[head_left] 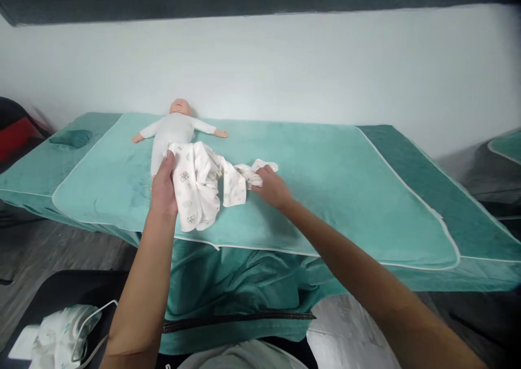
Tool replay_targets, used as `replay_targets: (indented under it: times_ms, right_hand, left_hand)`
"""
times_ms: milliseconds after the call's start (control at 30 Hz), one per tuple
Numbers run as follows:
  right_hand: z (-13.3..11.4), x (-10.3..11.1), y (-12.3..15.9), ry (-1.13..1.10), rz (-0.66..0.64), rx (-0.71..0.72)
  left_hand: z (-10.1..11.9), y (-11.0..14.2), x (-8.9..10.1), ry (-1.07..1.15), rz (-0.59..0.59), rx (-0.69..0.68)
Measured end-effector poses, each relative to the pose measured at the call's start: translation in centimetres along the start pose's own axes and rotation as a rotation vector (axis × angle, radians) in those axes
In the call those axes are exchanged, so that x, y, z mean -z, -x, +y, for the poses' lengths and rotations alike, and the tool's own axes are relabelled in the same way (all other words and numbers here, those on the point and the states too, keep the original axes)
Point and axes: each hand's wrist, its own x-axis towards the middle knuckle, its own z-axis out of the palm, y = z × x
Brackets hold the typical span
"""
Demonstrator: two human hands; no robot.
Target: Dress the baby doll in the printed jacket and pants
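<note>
Between my two hands hangs a white printed baby garment [199,179], partly bunched, above the green bed cover. My left hand [165,187] grips its left edge, thumb on top. At the garment's other end, my right hand [272,187] is closed on a gathered, crumpled part of the cloth. Just behind the garment a baby doll [173,127] in a white long-sleeved suit lies on its back, arms spread. The garment and my left hand cover the doll's lower part.
A light green cover [345,195] with white piping lies over the bed, against a white wall [260,70]. At lower left, a black chair [77,285] carries white crumpled items [61,333] and a white cord. Another black chair with something red [18,138] stands far left.
</note>
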Motion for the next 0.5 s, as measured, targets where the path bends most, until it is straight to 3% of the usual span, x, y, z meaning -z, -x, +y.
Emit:
replay_targets:
  times_ms: [200,267,367,433,500]
  right_hand:
    - [9.8,9.4,6.6,0.296,0.246,-0.402]
    - [12.6,11.1,9.3,0.373,0.152,-0.489]
    - [15.1,12.2,12.2,0.36,-0.114,-0.455]
    - [14.7,12.7,12.5,0.347,-0.234,-0.435]
    - [12.3,13.0,11.5,0.362,-0.251,-0.44]
  left_hand:
    - [-0.3,-0.6,-0.2,-0.121,-0.115,0.117]
    - [-0.4,-0.8,-0.6,-0.168,-0.147,0.143]
    - [0.3,-1.1,-1.3,-0.289,-0.298,0.196]
    - [1.0,-1.2,-1.7,-0.402,-0.417,0.24]
    - [1.8,-1.3,-2.2,-0.461,-0.469,0.277]
